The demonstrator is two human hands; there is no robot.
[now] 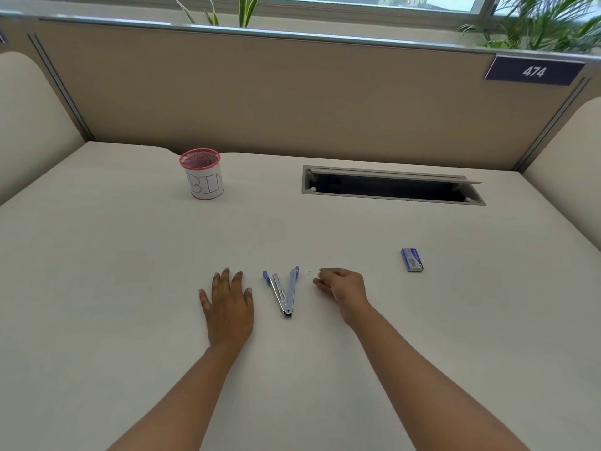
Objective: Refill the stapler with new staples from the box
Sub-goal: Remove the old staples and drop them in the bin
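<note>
A blue and silver stapler (283, 290) lies on the desk hinged wide open in a V, its metal staple channel exposed. My left hand (227, 304) rests flat on the desk just left of it, fingers spread, holding nothing. My right hand (341, 284) sits just right of the stapler with fingertips pinched together; whether it holds anything is too small to tell. A tiny loose staple (308, 272) lies between the stapler and my right fingertips. The small blue staple box (412, 260) stands shut on the desk farther right, apart from both hands.
A pink mesh cup labelled BIN (202, 174) stands at the back left. An open cable slot (390, 187) is set into the desk at the back right. A beige partition (292, 92) closes off the far edge.
</note>
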